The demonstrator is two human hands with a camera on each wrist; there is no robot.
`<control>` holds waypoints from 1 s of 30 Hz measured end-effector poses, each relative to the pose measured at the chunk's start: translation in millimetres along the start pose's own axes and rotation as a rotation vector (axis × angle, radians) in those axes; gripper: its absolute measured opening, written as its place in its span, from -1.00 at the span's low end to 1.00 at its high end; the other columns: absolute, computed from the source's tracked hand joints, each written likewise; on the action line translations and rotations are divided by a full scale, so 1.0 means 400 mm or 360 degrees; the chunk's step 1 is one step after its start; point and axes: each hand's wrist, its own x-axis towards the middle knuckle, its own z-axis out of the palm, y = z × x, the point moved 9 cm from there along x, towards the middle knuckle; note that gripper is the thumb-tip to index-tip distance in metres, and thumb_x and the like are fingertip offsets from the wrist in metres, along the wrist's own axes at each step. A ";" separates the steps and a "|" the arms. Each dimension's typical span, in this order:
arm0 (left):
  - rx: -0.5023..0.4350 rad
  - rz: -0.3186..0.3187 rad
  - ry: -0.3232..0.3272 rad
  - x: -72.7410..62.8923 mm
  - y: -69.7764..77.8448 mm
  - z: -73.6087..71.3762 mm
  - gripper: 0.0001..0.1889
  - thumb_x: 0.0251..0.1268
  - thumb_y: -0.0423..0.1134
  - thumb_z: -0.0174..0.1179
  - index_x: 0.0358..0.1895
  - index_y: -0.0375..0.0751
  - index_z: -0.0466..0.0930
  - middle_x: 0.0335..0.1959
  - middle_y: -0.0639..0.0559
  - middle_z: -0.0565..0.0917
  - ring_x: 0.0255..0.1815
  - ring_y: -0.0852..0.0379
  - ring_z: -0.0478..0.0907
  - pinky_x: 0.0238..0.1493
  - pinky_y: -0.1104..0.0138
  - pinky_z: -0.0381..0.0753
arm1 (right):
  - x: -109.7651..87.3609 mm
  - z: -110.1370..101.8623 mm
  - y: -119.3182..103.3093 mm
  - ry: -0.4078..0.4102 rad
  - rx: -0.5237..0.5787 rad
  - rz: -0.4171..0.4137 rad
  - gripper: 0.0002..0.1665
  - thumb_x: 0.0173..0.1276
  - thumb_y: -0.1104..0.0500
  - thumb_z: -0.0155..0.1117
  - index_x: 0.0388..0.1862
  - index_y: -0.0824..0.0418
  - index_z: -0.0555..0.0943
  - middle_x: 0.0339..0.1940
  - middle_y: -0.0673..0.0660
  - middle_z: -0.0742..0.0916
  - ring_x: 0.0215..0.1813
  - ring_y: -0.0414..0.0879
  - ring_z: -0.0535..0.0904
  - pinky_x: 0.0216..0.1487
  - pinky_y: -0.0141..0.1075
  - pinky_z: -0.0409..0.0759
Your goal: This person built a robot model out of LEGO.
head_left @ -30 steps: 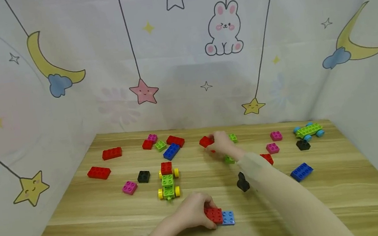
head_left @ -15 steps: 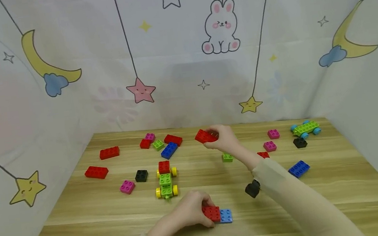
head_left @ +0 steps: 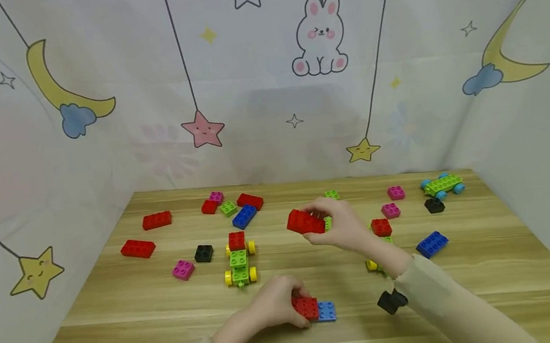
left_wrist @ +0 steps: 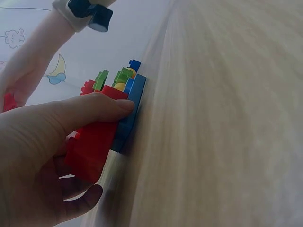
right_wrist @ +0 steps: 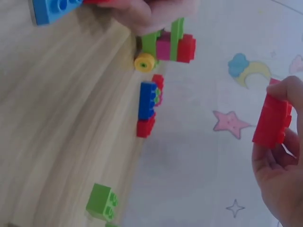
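My left hand (head_left: 272, 309) grips a red brick (head_left: 305, 308) that sits on a light blue brick (head_left: 326, 311) at the table's near middle. In the left wrist view, the thumb lies across the red brick (left_wrist: 92, 146), with the blue brick (left_wrist: 129, 116) against the tabletop. My right hand (head_left: 340, 225) pinches another long red brick (head_left: 305, 222) in the air, farther back; the right wrist view has this brick (right_wrist: 272, 118) between thumb and fingers, studs facing the palm side. Left of centre stands a green brick car with yellow wheels (head_left: 239, 260).
A second yellow-wheeled car (head_left: 375, 265) is partly hidden by the right forearm. A green base with blue wheels (head_left: 443, 185) stands back right. Loose bricks include a dark blue one (head_left: 432, 244), a black one (head_left: 204, 253) and a pink one (head_left: 183, 269). A printed curtain (head_left: 297, 146) rises behind.
The right hand has lifted the red brick from the back of the table and brought it nearer, slightly right. The left hand keeps its grip on the stacked bricks, nearly still.
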 end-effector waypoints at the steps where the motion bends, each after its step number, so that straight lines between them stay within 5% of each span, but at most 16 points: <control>1: 0.0002 0.0008 0.0004 0.000 0.001 -0.001 -0.66 -0.27 -0.23 0.61 -0.32 -0.10 0.70 -0.39 0.25 0.65 -0.38 0.37 0.46 -0.30 0.50 0.51 | -0.008 0.002 -0.005 -0.0010 0.0002 -0.0025 -0.52 0.09 0.23 0.50 0.03 0.27 0.66 -0.12 0.13 0.75 -0.19 -0.09 0.61 -0.13 -0.25 0.68; 7: 0.0016 0.0031 0.0025 -0.001 0.008 -0.005 -0.65 -0.30 -0.24 0.62 -0.34 -0.13 0.70 -0.40 0.23 0.66 -0.39 0.39 0.47 -0.31 0.50 0.51 | -0.067 0.032 -0.002 -0.0158 0.0031 -0.0100 -0.56 0.05 0.24 0.47 -0.03 0.25 0.66 -0.13 0.08 0.75 -0.18 -0.16 0.61 -0.10 -0.29 0.67; 20: 0.0063 0.0064 0.0075 -0.003 0.014 -0.010 -0.64 -0.34 -0.25 0.63 -0.36 -0.12 0.69 -0.41 0.24 0.67 -0.41 0.43 0.47 -0.33 0.51 0.50 | -0.182 0.099 0.065 -0.0580 0.0010 0.0095 -0.57 -0.05 0.20 0.46 -0.11 0.16 0.66 -0.22 -0.06 0.70 -0.21 -0.29 0.49 -0.18 -0.41 0.54; 30: 0.0067 0.0073 0.0083 -0.003 0.014 -0.009 -0.65 -0.36 -0.25 0.63 -0.38 -0.09 0.69 -0.42 0.25 0.66 -0.41 0.44 0.46 -0.34 0.51 0.50 | -0.231 0.140 0.087 -0.0747 0.0039 0.0143 -0.58 -0.06 0.18 0.50 -0.15 0.08 0.64 -0.26 -0.14 0.65 -0.21 -0.31 0.46 -0.19 -0.45 0.50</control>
